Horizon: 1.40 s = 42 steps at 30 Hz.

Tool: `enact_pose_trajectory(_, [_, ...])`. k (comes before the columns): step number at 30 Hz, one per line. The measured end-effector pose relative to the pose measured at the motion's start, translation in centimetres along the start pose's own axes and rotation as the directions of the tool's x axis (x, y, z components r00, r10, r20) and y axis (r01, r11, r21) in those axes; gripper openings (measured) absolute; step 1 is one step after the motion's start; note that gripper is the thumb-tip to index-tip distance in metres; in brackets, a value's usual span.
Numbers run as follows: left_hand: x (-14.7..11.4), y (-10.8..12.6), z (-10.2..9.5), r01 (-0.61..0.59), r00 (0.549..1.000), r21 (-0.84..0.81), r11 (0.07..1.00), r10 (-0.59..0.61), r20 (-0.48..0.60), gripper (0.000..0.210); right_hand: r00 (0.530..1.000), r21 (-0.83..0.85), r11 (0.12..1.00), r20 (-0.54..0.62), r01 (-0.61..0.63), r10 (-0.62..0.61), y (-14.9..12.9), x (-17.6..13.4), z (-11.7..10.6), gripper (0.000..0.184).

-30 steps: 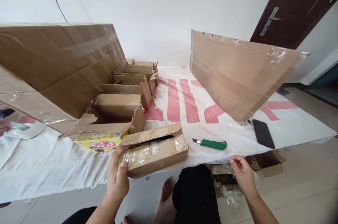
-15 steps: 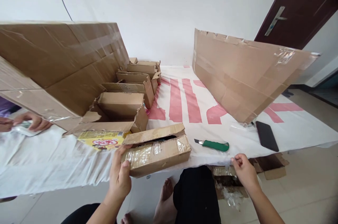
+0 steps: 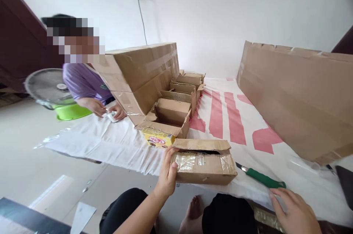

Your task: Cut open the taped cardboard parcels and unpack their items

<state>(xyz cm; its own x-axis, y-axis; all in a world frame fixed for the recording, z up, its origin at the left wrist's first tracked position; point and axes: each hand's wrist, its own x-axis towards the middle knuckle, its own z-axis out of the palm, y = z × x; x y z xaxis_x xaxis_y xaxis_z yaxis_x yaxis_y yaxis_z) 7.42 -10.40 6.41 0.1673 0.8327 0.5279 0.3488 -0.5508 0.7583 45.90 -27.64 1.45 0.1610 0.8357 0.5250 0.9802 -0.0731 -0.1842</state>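
Observation:
My left hand (image 3: 168, 175) grips the left end of a small cardboard box (image 3: 206, 173) at the table's front edge. Clear tape covers parts of the box, and its top flap stands partly raised over a dark gap. My right hand (image 3: 296, 210) is at the front edge on the right, fingers curled and thumb near the index finger; whatever is between them is unclear. Just beyond its fingertips lies a green utility knife (image 3: 264, 178) with its blade out, pointing left. A yellow printed box (image 3: 157, 138) sits behind my left hand.
A row of open cardboard boxes (image 3: 173, 111) runs toward the wall beside a large carton (image 3: 149, 76). A tall cardboard panel (image 3: 298, 98) stands at right, near a dark phone (image 3: 344, 182). At left, a co-worker (image 3: 85, 83) handles a small white item (image 3: 112, 115).
My view has turned left, bringing the co-worker into sight. My left hand keeps its hold on the cardboard box. My right hand has come closer to the utility knife's handle.

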Motion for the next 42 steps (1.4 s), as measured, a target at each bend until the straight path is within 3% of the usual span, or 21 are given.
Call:
enact_pose_trajectory(4, [-0.1, 0.2, 0.0, 0.011, 1.000, -0.023, 1.000, -0.011, 0.007, 0.042, 0.987, 0.229, 0.963, -0.106, 0.145, -0.123, -5.7, 4.6, -2.6, 0.021])
enact_pose_trajectory(7, [-0.1, 0.3, -0.1, 0.032, 0.999, -0.046, 0.998, -0.031, 0.010, 0.042, 0.926, 0.329, 0.867, -0.187, 0.374, -0.328, -11.2, 7.8, -3.9, 0.022])
enact_pose_trajectory(11, [-0.1, 0.6, -0.2, 0.035, 0.999, -0.053, 0.998, -0.034, 0.014, 0.043, 0.821, 0.339, 0.754, -0.123, 0.563, -0.558, -16.9, 10.8, -3.6, 0.032])
enact_pose_trajectory(14, [0.0, 0.7, -0.2, 0.022, 1.000, -0.051, 0.998, -0.021, 0.012, 0.043, 0.810, 0.336, 0.756, -0.038, 0.562, -0.586, -19.1, 12.2, -2.3, 0.032])
enact_pose_trajectory(18, [0.0, 0.6, -0.2, 0.020, 1.000, -0.071, 0.997, -0.019, 0.021, 0.041, 0.845, 0.324, 0.812, 0.068, 0.485, -0.531, -20.2, 13.6, -1.4, 0.033])
enact_pose_trajectory(24, [0.0, 0.6, -0.2, 0.018, 1.000, -0.085, 0.996, -0.017, 0.019, 0.042, 0.826, 0.333, 0.850, 0.261, 0.408, -0.499, -20.6, 15.0, -1.6, 0.034])
enact_pose_trajectory(29, [0.0, 0.6, -0.1, 0.020, 1.000, -0.084, 0.996, -0.018, 0.021, 0.042, 0.842, 0.315, 0.879, 0.299, 0.357, -0.449, -20.3, 15.1, -1.4, 0.039])
enact_pose_trajectory(35, [0.0, 0.6, -0.2, 0.017, 0.999, -0.085, 0.996, -0.015, 0.029, 0.041, 0.898, 0.336, 0.895, 0.221, 0.295, -0.379, -20.0, 14.9, -1.1, 0.037])
enact_pose_trajectory(39, [0.0, 0.5, -0.1, 0.025, 0.999, -0.081, 0.996, -0.022, 0.040, 0.044, 0.945, 0.356, 0.891, 0.058, 0.283, -0.323, -20.6, 14.7, -1.1, 0.025])
enact_pose_trajectory(42, [-0.1, 0.0, -0.2, 0.017, 0.997, -0.100, 0.995, -0.010, 0.070, 0.053, 0.943, 0.419, 0.847, -0.087, 0.326, -0.320, -21.3, 14.5, -2.0, 0.015])
